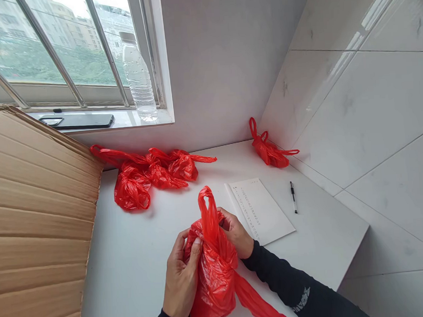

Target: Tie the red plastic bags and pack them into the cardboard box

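Note:
A knotted red plastic bag (214, 282) is held up over the front of the white table, one handle loop standing up and another trailing down to the right. My left hand (182, 270) grips its left side, thumb pressed on the front. On the right, behind the upper part, my right hand (237, 231) has its fingers closed on the plastic; the fingertips are partly hidden. What the bag contains cannot be seen. Just past my right hand lies an open notebook (272, 217) with a column of small marks on its page.
Several tied red bags (162, 171) lie along the wall at the back left. Another red bag (271, 150) sits in the back right corner. A pen (293, 197) is right of the notebook. A cardboard box (40, 226) borders the left. The sill holds a phone (83, 121) and water bottle (138, 81).

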{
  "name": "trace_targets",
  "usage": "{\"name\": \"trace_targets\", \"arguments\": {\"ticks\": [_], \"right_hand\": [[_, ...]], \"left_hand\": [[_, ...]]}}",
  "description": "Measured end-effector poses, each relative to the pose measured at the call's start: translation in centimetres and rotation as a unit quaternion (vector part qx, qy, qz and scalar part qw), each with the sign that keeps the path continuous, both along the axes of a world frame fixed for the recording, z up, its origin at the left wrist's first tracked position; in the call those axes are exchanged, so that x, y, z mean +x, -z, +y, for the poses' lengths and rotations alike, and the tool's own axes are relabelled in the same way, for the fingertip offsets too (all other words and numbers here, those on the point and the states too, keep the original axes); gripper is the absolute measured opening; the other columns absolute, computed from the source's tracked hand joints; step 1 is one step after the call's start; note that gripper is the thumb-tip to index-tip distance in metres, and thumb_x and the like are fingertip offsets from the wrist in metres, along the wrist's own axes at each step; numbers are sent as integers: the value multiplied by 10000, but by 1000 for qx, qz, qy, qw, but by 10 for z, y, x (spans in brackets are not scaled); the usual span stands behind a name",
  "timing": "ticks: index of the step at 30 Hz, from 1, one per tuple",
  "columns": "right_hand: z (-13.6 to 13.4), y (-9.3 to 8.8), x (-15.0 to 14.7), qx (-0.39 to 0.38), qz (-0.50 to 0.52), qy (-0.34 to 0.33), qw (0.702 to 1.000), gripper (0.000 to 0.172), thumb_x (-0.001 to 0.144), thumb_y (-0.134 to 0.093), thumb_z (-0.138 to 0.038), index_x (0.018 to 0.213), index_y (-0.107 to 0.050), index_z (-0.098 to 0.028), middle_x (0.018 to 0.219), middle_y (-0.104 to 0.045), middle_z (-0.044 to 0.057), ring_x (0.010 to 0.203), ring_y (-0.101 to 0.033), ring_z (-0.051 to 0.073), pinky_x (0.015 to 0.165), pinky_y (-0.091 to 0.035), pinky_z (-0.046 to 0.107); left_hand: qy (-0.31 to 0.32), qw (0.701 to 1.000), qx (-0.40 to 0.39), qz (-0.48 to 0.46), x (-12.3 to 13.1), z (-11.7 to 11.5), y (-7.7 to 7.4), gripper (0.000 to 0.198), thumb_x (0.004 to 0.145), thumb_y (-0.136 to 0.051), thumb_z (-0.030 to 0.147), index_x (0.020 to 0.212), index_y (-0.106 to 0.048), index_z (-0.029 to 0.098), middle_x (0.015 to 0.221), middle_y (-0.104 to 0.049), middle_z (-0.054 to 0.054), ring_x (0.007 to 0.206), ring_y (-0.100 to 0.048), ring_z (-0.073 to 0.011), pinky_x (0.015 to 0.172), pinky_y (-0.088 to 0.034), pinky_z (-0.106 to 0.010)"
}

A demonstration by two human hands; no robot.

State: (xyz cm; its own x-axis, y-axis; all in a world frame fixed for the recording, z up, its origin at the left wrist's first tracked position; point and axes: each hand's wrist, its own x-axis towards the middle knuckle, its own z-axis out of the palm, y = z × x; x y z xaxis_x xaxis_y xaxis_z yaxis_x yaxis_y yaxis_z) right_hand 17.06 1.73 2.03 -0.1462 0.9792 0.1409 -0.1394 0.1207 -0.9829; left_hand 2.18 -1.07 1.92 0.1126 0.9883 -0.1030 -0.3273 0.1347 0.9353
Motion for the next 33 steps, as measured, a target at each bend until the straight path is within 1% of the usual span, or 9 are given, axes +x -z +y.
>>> {"name": "trace_targets", "arguments": {"ticks": [5,8,11,15,19,24,28,31,33], "right_hand": [[2,4,1,0,-5,-11,1000,376,752,-774,-407,1016,-628,-183,935,-652,44,785,-605,159,708,-481,263],[3,6,1,4,-6,-17,1000,370,744,-782,-401,1002,-638,-178,911,-656,38,778,-607,156,726,-483,267],[3,7,2,1,-8,-27,1000,352,750,-776,-403,980,-646,-172,885,-660,33,765,-607,151,741,-485,270],[3,10,2,-14,-10,-39,999,380,723,-795,-409,985,-654,-172,843,-661,24,729,-603,146,711,-488,268],[3,13,2,-13,-8,-54,998,411,702,-811,-395,1014,-664,-172,858,-671,30,746,-613,151,731,-492,281],[2,9,1,-21,-19,-79,996,416,687,-818,-400,1002,-675,-170,874,-676,35,765,-621,160,750,-495,295],[0,4,-1,-37,-8,-84,996,361,679,-827,-377,920,-678,-153,779,-664,16,679,-594,140,667,-474,269],[-2,2,-1,-37,-6,-77,996,332,684,-825,-353,905,-682,-150,729,-652,5,623,-567,128,603,-449,251],[-3,3,-1,-36,-15,-65,997,329,691,-819,-349,920,-685,-154,711,-651,1,596,-555,125,587,-447,252]], "left_hand": [[-7,1000,-18,-23,2,-2,-2,472,763,-686,469,1150,-603,211,889,-719,-42,754,-676,-208,692,-535,-292],[-13,999,-23,-31,2,-3,-3,513,766,-676,509,1171,-599,203,873,-721,-48,744,-677,-210,681,-535,-293],[-9,1000,-24,-16,0,-2,-2,519,770,-666,526,1169,-598,202,883,-723,-50,734,-674,-208,646,-525,-279],[-1,1000,-12,9,-4,1,4,535,785,-633,551,1181,-582,196,932,-717,-59,716,-661,-206,600,-504,-266],[13,1000,-11,3,-6,3,8,590,792,-624,549,1257,-520,202,909,-699,-53,658,-631,-181,537,-459,-241],[5,1000,-22,1,-5,3,8,588,780,-632,541,1247,-525,199,845,-668,-35,572,-564,-147,514,-438,-239],[14,1000,-18,8,-5,2,7,574,772,-647,514,1239,-534,199,795,-658,-19,545,-529,-135,531,-438,-246],[16,1000,-16,9,-5,1,6,565,771,-644,511,1231,-541,199,804,-673,-24,573,-570,-154,563,-455,-260],[14,1000,-9,12,-4,1,6,563,770,-642,509,1227,-547,194,853,-691,-44,633,-613,-181,599,-475,-275]]}}
